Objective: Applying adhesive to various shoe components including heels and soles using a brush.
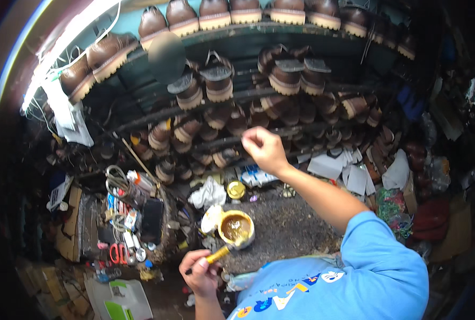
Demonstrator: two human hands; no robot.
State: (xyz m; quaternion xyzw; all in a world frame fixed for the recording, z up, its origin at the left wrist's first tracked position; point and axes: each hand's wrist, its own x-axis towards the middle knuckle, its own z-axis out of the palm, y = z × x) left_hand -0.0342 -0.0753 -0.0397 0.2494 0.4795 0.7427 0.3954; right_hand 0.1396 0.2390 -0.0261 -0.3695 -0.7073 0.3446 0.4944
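Note:
My left hand, low in the view, is closed around the yellow handle of a brush. The brush slants up to the right, its head at the lower right rim of a round tub holding brownish, glossy paste. My right hand is raised, its arm stretched forward over the dark work surface toward the shoe rack. Its fingers are curled into a pinch; whatever may be between them is hidden. Beside the tub lies a whitish, stained lid or rag. Beyond stands a yellow round can.
Ahead, shelves carry rows of brown shoes with pale soles. At left is a bin of tools, cables and red-handled scissors. White paper sheets and scraps lie at right. A crumpled white cloth rests behind the tub.

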